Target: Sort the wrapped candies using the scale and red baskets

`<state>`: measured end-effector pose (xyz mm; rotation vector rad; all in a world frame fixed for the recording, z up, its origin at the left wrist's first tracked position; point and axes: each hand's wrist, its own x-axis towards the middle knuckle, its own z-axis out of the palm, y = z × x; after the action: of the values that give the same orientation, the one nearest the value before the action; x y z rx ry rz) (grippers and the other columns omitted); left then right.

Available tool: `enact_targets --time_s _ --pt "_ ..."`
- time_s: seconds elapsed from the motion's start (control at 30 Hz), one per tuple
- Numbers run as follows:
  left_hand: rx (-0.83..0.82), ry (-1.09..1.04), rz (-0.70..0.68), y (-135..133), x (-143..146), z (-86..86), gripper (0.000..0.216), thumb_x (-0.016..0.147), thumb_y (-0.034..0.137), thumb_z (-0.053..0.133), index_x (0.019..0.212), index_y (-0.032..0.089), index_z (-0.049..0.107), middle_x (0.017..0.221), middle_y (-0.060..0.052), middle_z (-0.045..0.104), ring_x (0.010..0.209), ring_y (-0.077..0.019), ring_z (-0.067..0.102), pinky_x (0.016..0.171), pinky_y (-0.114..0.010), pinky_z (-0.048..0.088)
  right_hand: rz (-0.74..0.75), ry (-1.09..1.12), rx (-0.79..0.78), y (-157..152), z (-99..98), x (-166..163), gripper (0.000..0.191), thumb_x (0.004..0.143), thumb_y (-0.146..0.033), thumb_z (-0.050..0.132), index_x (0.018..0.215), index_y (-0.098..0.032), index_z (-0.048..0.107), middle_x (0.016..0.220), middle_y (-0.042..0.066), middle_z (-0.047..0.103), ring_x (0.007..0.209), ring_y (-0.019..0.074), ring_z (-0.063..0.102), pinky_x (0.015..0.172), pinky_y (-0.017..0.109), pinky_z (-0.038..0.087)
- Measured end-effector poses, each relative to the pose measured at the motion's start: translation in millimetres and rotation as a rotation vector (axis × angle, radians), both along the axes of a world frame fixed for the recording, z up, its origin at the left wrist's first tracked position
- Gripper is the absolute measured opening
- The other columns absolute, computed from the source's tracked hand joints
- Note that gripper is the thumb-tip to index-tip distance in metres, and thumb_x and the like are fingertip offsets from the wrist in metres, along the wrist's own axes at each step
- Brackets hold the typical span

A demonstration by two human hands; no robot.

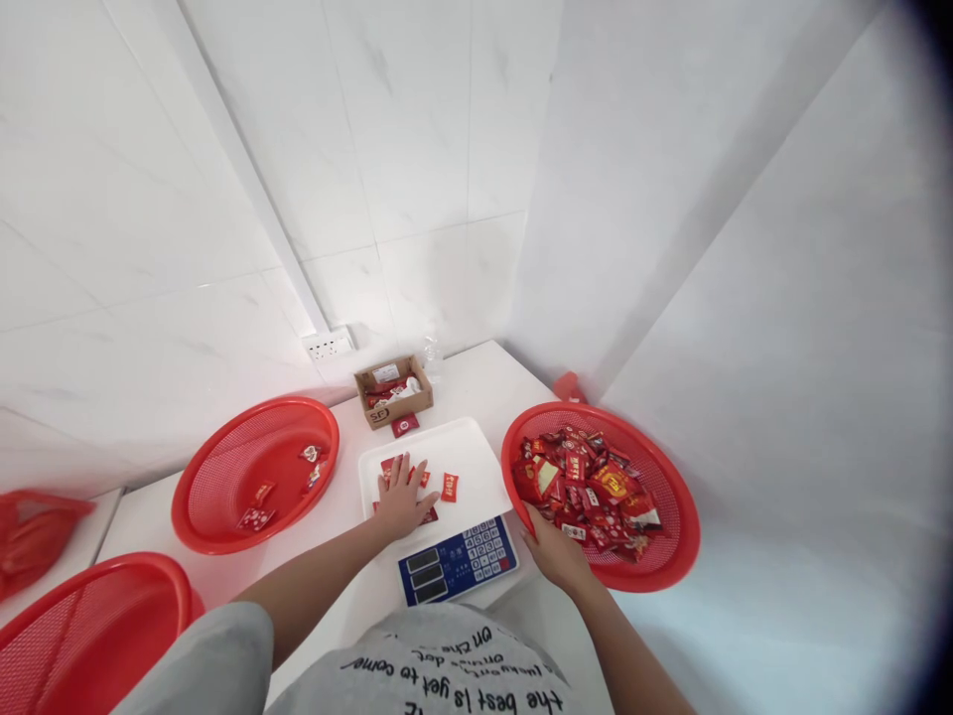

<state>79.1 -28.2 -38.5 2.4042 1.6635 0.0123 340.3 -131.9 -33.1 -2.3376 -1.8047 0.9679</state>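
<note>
My left hand (403, 497) lies with its fingers spread on the white weighing tray (473, 452) of a digital scale (458, 562). Small red packets show under and around its fingers, and one red packet (450, 487) lies by itself to the right of them. With my right hand (555, 548) I grip the near left rim of a red plastic basket (674, 566), fingers partly hidden by the rim. Many red snack packets (588, 487) fill its bottom. The basket sits tilted at the table's right edge, beside the scale.
Behind the scale stands a cardboard box (394, 405) of packets, with a dark red packet (405, 426) before it. A second red basket (215, 497) at left holds a few packets; another red basket (96, 636) is nearer. A red bag (41, 536) lies far left. A wall socket (329, 345) is behind.
</note>
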Motion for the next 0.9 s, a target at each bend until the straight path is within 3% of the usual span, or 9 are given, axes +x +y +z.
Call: enact_targets --time_s 0.1,0.23,0.53,0.73,0.9 --pt "0.022 -0.011 -0.004 -2.6 19.2 -5.0 0.067 0.083 0.060 0.030 0.139 0.023 0.029 0.148 -0.015 0.018 0.135 -0.0354 0.009 0.100 -0.063 0.014 -0.009 -0.009 -0.008 0.0 1.1 -0.6 0.052 0.087 -0.028 0.031 0.138 -0.022 0.023 0.126 0.014 0.052 0.105 0.0261 0.057 0.081 0.036 0.042" --pt "0.067 -0.025 -0.129 -0.8 33.5 -7.0 0.062 0.082 0.061 0.033 0.135 0.029 0.036 0.147 -0.011 0.025 0.135 -0.0369 0.010 0.101 -0.064 0.007 -0.011 -0.023 -0.010 0.3 -0.2 -0.4 0.052 0.087 -0.030 0.031 0.139 -0.023 0.023 0.128 0.013 0.051 0.107 0.0264 0.056 0.081 0.036 0.042" --pt "0.157 -0.063 -0.427 -3.5 19.8 -4.8 0.041 0.087 0.046 0.037 0.121 0.029 0.052 0.133 -0.006 0.046 0.127 -0.0271 0.032 0.104 -0.051 0.018 -0.007 -0.026 -0.006 -0.1 -0.8 0.0 0.051 0.087 -0.030 0.031 0.138 -0.023 0.025 0.125 0.013 0.053 0.106 0.0266 0.056 0.081 0.037 0.042" --pt "0.194 -0.073 -0.392 -10.4 2.2 -0.3 0.036 0.085 0.039 0.042 0.114 0.024 0.055 0.127 -0.008 0.051 0.116 -0.0243 0.044 0.097 -0.044 0.029 0.001 -0.012 0.014 -0.8 -0.9 0.1 0.050 0.088 -0.031 0.029 0.137 -0.022 0.026 0.122 0.013 0.056 0.104 0.0278 0.057 0.080 0.038 0.042" --pt "0.177 -0.062 -0.313 -13.3 -3.0 2.0 0.038 0.086 0.040 0.042 0.119 0.024 0.053 0.132 -0.009 0.047 0.117 -0.0255 0.044 0.097 -0.045 0.029 0.011 -0.023 0.034 -1.4 -5.3 0.8 0.049 0.089 -0.032 0.027 0.137 -0.021 0.026 0.123 0.014 0.055 0.105 0.0279 0.056 0.080 0.038 0.042"
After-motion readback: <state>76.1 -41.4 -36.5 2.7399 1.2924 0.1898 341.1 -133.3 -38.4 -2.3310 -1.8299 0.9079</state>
